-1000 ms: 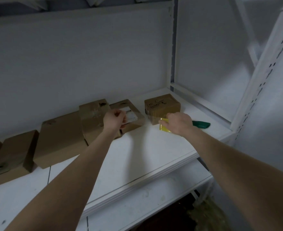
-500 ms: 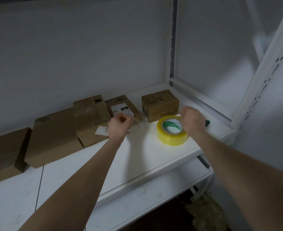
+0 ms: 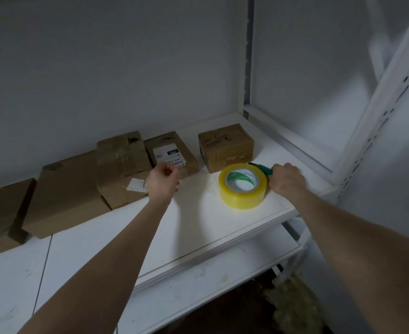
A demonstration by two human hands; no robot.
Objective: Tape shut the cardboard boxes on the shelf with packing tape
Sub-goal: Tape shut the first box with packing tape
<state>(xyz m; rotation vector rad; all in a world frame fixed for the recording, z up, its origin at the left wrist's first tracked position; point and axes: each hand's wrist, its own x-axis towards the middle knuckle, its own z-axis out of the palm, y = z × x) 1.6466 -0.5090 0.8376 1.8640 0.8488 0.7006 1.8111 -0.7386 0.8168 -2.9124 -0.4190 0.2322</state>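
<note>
Tape roll (image 3: 242,200) now released on shelf (image 3: 193,225); right hand (image 3: 286,178) grips green cutter (image 3: 264,169); left hand (image 3: 163,180) curled, hold unclear.

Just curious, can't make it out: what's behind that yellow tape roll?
A small cardboard box stands behind the tape roll. A green object also peeks out there, mostly covered by the roll and the right hand, so its kind is unclear.

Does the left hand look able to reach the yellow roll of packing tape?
Probably yes: only bare white shelf lies between the left hand and the yellow roll of packing tape, which lies flat.
</note>
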